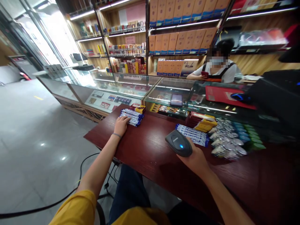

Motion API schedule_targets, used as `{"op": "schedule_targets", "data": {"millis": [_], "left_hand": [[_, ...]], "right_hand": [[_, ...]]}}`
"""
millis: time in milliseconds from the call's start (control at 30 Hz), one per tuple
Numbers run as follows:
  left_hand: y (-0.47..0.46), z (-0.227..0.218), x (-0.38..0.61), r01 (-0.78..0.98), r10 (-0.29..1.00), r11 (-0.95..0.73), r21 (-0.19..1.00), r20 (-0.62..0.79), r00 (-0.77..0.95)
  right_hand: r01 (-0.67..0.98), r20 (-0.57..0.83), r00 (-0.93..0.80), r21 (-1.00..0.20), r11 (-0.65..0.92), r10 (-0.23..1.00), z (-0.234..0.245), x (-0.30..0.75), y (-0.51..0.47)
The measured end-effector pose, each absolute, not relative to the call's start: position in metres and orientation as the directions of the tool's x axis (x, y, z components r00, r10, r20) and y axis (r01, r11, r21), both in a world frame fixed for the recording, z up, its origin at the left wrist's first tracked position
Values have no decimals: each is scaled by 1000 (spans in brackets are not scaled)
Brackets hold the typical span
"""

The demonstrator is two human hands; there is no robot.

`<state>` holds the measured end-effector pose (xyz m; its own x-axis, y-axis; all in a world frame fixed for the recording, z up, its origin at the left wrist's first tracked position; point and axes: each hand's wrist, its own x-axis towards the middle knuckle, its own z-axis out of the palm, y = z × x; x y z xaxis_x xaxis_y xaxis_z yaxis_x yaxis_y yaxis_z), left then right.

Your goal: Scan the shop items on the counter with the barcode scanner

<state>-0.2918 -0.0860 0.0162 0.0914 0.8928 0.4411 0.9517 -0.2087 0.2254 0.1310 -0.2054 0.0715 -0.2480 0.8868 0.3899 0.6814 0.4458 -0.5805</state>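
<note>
My left hand (121,125) rests at the near edge of a row of blue-and-white packets (134,117) on the dark red table. Its fingers are stretched over the packets, and I see no single packet lifted. In my right hand (196,157) is a black barcode scanner (179,143), its blue light lit and its head pointing left above the table. Just beyond it lies a second row of blue-and-white packets (193,135). Red-and-yellow packets (205,122) are behind that row.
Silvery round-topped packs (226,139) and green packs (254,137) stand at the right. A glass display counter (150,90) runs behind the table (145,140). Behind it sits a masked person holding a red phone (204,75). A black cable (81,175) hangs at the left.
</note>
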Motion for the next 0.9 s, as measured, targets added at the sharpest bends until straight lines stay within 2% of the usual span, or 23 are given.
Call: {"op": "schedule_targets", "data": {"millis": [167, 267, 333, 400, 467, 500, 567, 633, 733, 900], "left_hand": [[-94, 27, -285, 941, 860, -223, 253, 505, 68], [-101, 34, -261, 877, 812, -281, 391, 584, -1], [-105, 38, -234, 758, 813, -355, 548, 581, -39], [-106, 41, -201, 531, 880, -377, 759, 472, -50], [-106, 45, -168, 190, 974, -225, 956, 228, 5], [-105, 46, -153, 33, 991, -114, 993, 111, 79], [-106, 49, -128, -217, 984, 65, 974, -26, 179], [-109, 49, -112, -357, 968, 160, 920, -75, 240], [-114, 47, -106, -401, 952, 212, 891, -95, 291], [-118, 41, -113, -390, 945, 238, 889, -120, 303]], "right_hand": [[669, 404, -239, -590, 451, 883, 70, 134, -204], [670, 444, -194, -592, 449, 875, 68, 136, -204], [690, 463, -152, -583, 429, 873, 66, 136, -205], [723, 477, -117, -561, 404, 871, 66, 137, -206], [756, 477, -103, -533, 380, 873, 68, 139, -205], [774, 461, -97, -522, 358, 882, 69, 141, -205], [814, 377, -90, -506, 286, 922, 73, 145, -202], [850, 257, -78, -487, 199, 963, 78, 150, -199], [868, 140, -78, -478, 137, 987, 82, 154, -196], [858, 183, -116, -477, 191, 976, 81, 150, -199]]}}
